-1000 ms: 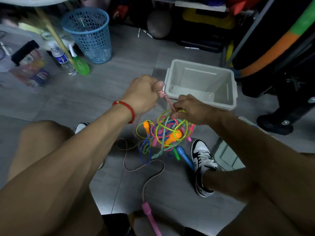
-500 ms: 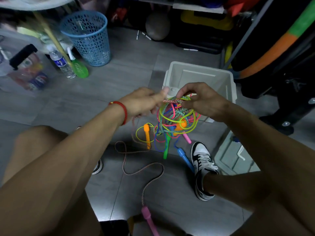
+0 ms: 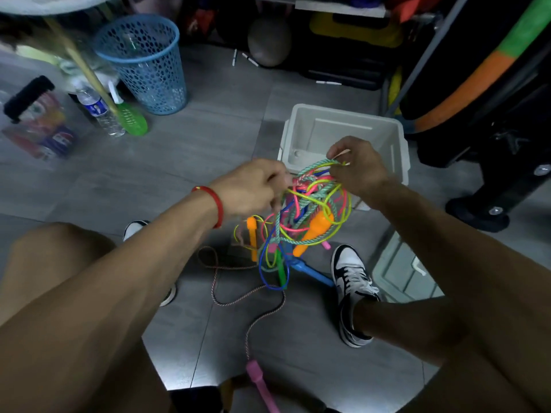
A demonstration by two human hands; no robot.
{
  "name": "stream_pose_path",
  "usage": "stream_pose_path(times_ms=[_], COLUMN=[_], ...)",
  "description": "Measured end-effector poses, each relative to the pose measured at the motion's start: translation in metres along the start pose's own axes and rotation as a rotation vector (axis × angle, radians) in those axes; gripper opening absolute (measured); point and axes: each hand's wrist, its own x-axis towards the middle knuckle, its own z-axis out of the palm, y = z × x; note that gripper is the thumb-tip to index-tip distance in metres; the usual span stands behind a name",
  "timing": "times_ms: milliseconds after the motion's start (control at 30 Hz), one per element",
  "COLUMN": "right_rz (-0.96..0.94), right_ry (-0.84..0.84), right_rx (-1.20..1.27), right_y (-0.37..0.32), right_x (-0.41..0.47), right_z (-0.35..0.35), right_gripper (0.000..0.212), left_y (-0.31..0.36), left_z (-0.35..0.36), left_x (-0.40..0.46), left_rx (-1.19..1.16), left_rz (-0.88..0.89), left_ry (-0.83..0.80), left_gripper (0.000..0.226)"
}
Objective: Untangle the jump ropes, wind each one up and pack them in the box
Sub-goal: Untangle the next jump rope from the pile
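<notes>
A tangle of jump ropes (image 3: 301, 222) in yellow, pink, blue and teal hangs between my hands above the floor, with orange, green and blue handles dangling from it. My left hand (image 3: 253, 186), with a red band on the wrist, pinches the pink-and-white braided rope at the tangle's left side. My right hand (image 3: 354, 165) pinches the teal and yellow cords at the top right. The braided rope (image 3: 253, 293) trails down across the floor to a pink handle (image 3: 259, 380). The open white box (image 3: 390, 135) stands just behind the tangle.
A blue mesh basket (image 3: 143, 61), a water bottle (image 3: 98, 111) and a green brush (image 3: 131, 120) stand at the back left. My sneakers (image 3: 351, 287) flank the tangle. A clear lid (image 3: 402, 272) lies at the right. Dark equipment fills the back and right.
My right hand has risen and moved right, pulling the teal and yellow cords up over the box's front. The tangle hangs higher and looser.
</notes>
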Motion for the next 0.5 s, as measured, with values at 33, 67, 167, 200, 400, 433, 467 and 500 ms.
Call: stream_pose_path(times_ms=[33,67,167,200,400,433,467,500], right_rz=[-0.025,-0.055,-0.14,-0.176,-0.198,-0.18,-0.161,-0.145], right_ry=[-0.039,-0.104,-0.305,-0.338,-0.383,-0.374,-0.378,-0.387], right_rx=[-0.12,-0.249,-0.468,-0.505,-0.278,-0.249,-0.21,-0.172], right_y=[0.005,0.006,-0.002,-0.007,-0.03,-0.029,-0.029,-0.028], right_x=[0.003,0.005,0.002,0.0,-0.019,-0.02,-0.02,-0.02], right_z=[-0.005,-0.009,-0.01,-0.008,0.003,0.005,0.006,0.007], right_gripper=[0.023,0.02,0.027,0.035,0.024,0.02,0.018,0.018], left_y=[-0.001,-0.002,-0.006,-0.006,-0.001,0.0,0.0,0.0], left_z=[-0.002,-0.003,0.003,0.006,0.008,0.007,0.005,0.004], left_x=[-0.001,-0.001,0.004,0.006,0.011,0.011,0.011,0.011], left_rx=[-0.205,-0.364,-0.534,-0.56,-0.732,-0.778,-0.822,-0.852], left_rz=[-0.037,-0.066,-0.104,-0.11,-0.19,-0.212,-0.225,-0.228], left_ry=[0.013,0.031,0.099,0.115,0.235,0.258,0.277,0.296], left_gripper=[0.027,0.027,0.026,0.026,0.024,0.024,0.026,0.029])
